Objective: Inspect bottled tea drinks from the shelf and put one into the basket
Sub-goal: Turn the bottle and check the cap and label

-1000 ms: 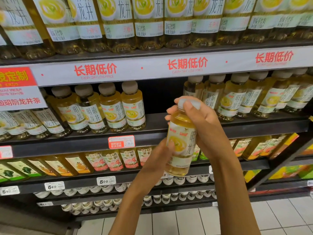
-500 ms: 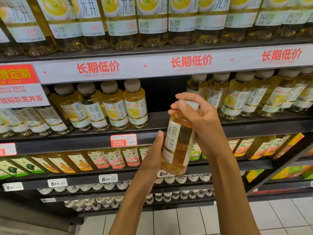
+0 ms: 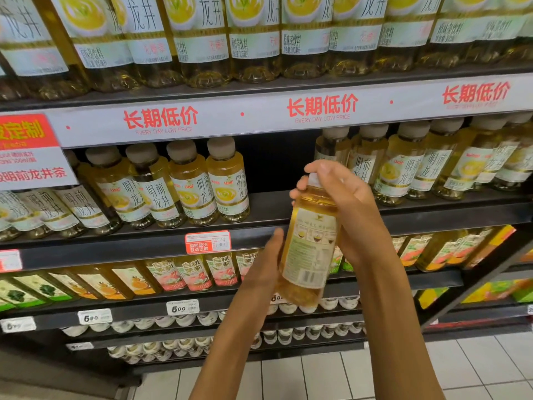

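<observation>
Gripping clear plastic bottle of yellow tea [image 3: 310, 249], right hand [image 3: 343, 209] curling over cap, left hand [image 3: 268, 269] cupping base, presenting back label for reading.

Both bare forearms reach up and forward. The right hand [image 3: 343, 203] curls over the bottle's cap and shoulder; the left hand [image 3: 266, 265] grips its lower body from the left.

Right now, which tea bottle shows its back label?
The one off the shelf, held in both hands; the shelved bottles mostly face forward with front labels.
</observation>
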